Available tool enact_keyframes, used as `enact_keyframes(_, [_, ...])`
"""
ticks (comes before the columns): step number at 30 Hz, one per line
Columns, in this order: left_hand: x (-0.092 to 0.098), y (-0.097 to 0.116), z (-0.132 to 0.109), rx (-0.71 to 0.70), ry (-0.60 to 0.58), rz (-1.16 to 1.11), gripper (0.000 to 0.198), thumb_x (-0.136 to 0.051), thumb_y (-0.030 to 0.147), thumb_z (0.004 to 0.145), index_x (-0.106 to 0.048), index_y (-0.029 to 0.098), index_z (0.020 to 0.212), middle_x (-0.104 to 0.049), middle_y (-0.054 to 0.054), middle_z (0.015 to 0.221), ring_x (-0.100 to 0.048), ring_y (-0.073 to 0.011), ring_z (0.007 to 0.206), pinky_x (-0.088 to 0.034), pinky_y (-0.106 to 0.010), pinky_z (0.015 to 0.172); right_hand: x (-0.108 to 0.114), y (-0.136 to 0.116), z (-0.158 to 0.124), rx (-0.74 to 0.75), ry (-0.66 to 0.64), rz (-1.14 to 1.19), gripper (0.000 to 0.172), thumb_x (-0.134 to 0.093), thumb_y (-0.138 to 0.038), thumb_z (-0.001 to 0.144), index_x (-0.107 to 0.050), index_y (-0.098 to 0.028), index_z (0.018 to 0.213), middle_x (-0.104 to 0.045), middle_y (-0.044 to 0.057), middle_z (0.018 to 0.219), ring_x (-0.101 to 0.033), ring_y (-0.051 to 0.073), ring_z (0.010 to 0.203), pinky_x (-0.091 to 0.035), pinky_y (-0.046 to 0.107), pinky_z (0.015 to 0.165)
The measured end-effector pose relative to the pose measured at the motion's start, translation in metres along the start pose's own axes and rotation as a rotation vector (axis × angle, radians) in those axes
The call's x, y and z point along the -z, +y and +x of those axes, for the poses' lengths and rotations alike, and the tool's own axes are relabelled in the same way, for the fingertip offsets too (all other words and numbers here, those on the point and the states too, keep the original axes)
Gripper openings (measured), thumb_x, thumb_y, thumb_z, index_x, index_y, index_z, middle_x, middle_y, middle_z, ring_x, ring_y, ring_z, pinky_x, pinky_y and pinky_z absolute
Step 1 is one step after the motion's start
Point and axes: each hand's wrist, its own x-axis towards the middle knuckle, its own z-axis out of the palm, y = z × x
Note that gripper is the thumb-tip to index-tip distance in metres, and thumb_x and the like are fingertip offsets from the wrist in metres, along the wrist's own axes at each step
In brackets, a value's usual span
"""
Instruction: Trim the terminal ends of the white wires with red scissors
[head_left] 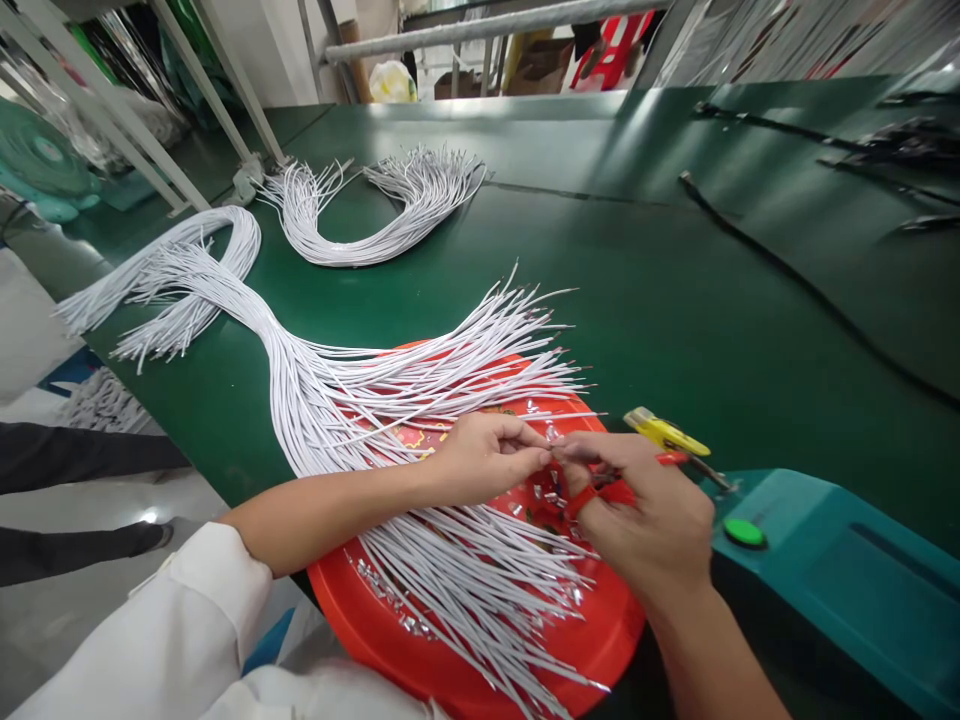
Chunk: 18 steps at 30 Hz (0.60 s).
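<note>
My left hand (487,460) pinches the end of a white wire, its thumb and fingers meeting my right fingertips. My right hand (649,500) is closed, thumb and forefinger pressed together at the same spot; the small thing in its tips is hidden. Red material shows around its thumb and beside its knuckles. Both hands are above a red tray (337,600) holding small shiny metal pieces (390,597). A large bundle of white wires (315,370) fans across the tray, passing on both sides of my left forearm.
Other white wire bundles (360,252) lie curved on the green table (570,260). Near my right hand are a yellow cutter-like tool (667,432) and a teal machine (832,570) with a green button (745,533). Black cables (817,290) lie right. A person's legs (82,457) show left.
</note>
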Motion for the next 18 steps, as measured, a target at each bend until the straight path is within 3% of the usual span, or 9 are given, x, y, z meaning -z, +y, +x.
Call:
enact_keyframes(3, [0.0, 0.009, 0.0, 0.051, -0.026, -0.085, 0.011, -0.061, 0.018, 0.075, -0.065, 0.009, 0.079, -0.056, 0.002, 0.06, -0.041, -0.0032, 0.049, -0.034, -0.016, 0.049, -0.004, -0.003, -0.001, -0.062, 0.036, 0.061, 0.017, -0.057, -0.013, 0.075, -0.059, -0.026, 0.086, -0.066, 0.001, 0.082, -0.062, 0.018, 0.077, -0.049, 0.034, 0.07])
enact_keyframes(5, [0.001, 0.011, 0.0, 0.041, 0.004, -0.097, 0.009, -0.062, 0.017, 0.075, -0.065, 0.009, 0.078, -0.055, 0.002, 0.06, -0.042, -0.003, 0.05, -0.035, -0.016, 0.05, -0.008, -0.007, 0.001, -0.232, 0.172, 0.175, 0.014, -0.061, -0.016, 0.074, -0.058, -0.024, 0.085, -0.065, 0.001, 0.082, -0.063, 0.018, 0.075, -0.05, 0.034, 0.068])
enact_keyframes(7, [0.002, 0.01, 0.003, 0.001, 0.06, -0.095, 0.012, -0.063, 0.02, 0.075, -0.065, 0.009, 0.079, -0.055, 0.003, 0.059, -0.043, -0.0032, 0.05, -0.035, -0.016, 0.049, -0.009, -0.011, 0.006, -0.416, 0.411, 0.309, 0.017, -0.067, -0.019, 0.071, -0.055, -0.022, 0.083, -0.063, 0.001, 0.077, -0.062, 0.017, 0.07, -0.05, 0.034, 0.067])
enact_keyframes(9, [0.005, 0.009, 0.006, -0.032, 0.118, -0.137, 0.015, -0.062, 0.022, 0.076, -0.065, 0.01, 0.084, -0.055, 0.002, 0.061, -0.045, -0.003, 0.05, -0.038, -0.016, 0.049, -0.009, -0.015, 0.012, -0.537, 0.518, 0.394, 0.02, -0.069, -0.022, 0.068, -0.053, -0.021, 0.08, -0.062, 0.001, 0.074, -0.063, 0.018, 0.07, -0.05, 0.036, 0.071])
enact_keyframes(14, [0.017, 0.028, 0.007, -0.107, 0.194, -0.238, 0.017, -0.061, 0.015, 0.077, -0.066, 0.01, 0.092, -0.063, -0.002, 0.072, -0.054, -0.0043, 0.057, -0.047, -0.019, 0.059, -0.008, -0.012, 0.017, -0.654, 0.531, 0.477, 0.024, -0.072, -0.025, 0.066, -0.053, -0.02, 0.08, -0.063, 0.003, 0.073, -0.063, 0.018, 0.069, -0.05, 0.038, 0.071])
enact_keyframes(18, [0.032, 0.059, 0.013, -0.426, 0.307, -0.002, 0.016, -0.059, 0.017, 0.079, -0.068, 0.013, 0.091, -0.065, -0.003, 0.079, -0.057, -0.0073, 0.064, -0.049, -0.022, 0.064, -0.009, -0.004, 0.014, -0.701, 0.513, 0.531, 0.025, -0.072, -0.026, 0.067, -0.053, -0.02, 0.082, -0.063, 0.004, 0.076, -0.063, 0.018, 0.068, -0.049, 0.033, 0.067])
